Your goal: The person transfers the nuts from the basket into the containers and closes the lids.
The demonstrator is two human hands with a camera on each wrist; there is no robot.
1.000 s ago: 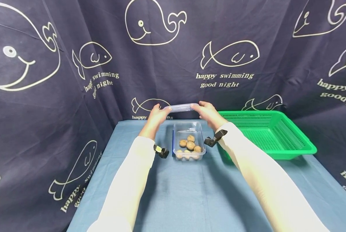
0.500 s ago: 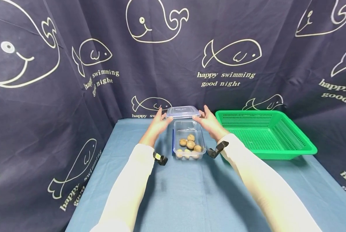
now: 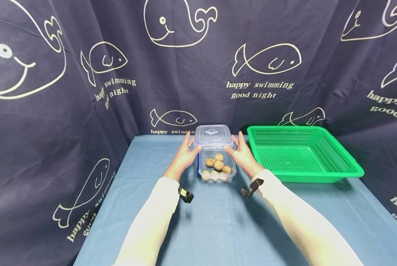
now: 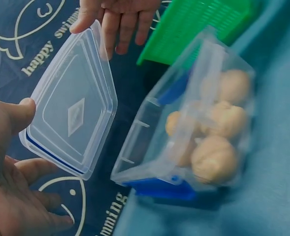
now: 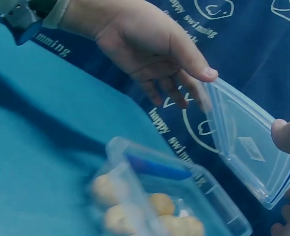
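Observation:
A clear plastic lid (image 3: 213, 135) with a small diamond-shaped label hangs above the far part of a clear food container (image 3: 230, 162). My left hand (image 3: 183, 157) pinches the lid's left edge between thumb and fingers. At the opposite edge, my right hand (image 3: 243, 155) pinches it the same way. Several walnuts (image 3: 218, 165) lie in the near part of the container, which has blue clips (image 4: 162, 188) on its sides. In the left wrist view a gap shows between lid (image 4: 71, 108) and container; the right wrist view shows them apart too.
A green plastic basket (image 3: 338, 174) stands on the blue-covered table (image 3: 208, 229) to the right of the container. Behind the table hangs a dark curtain (image 3: 198, 81) with whale and fish drawings.
Both hands have brought the lid down and nearer, from behind the container to over its far part. The lid has tipped so that its top face shows. The container and walnuts stay put.

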